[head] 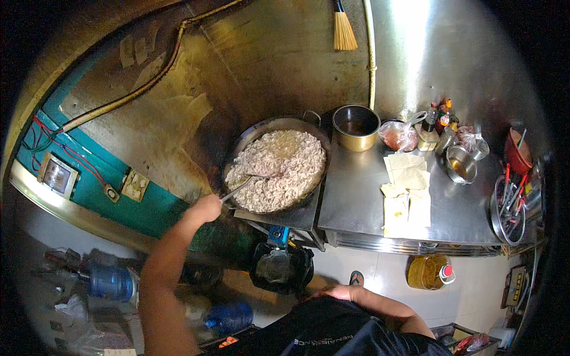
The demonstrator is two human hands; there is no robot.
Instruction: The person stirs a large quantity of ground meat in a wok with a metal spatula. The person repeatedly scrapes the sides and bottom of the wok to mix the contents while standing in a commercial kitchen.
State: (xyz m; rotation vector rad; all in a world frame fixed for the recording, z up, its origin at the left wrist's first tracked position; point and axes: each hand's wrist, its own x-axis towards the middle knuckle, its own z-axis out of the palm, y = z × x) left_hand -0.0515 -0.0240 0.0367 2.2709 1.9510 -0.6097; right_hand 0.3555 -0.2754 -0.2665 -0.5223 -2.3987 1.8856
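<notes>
My left hand [208,208] grips the metal handle of a ladle or wok spatula [234,191], reaching in from the left over a large wok [242,140]. The tool's head is partly sunk in a heap of pale, lumpy food [285,173] that looks like minced meat. Cloudy liquid pools on the far side of the heap. My right hand [338,292] rests against the dark shirt at my waist, its fingers partly hidden.
Right of the wok, a deep pot [356,129] stands on a steel counter [352,196] with paper sheets [406,196], bottles [430,118], a metal bowl [461,164] and a basin of tools [507,213]. A bag-lined bin [280,267] and an oil jug [428,272] are below.
</notes>
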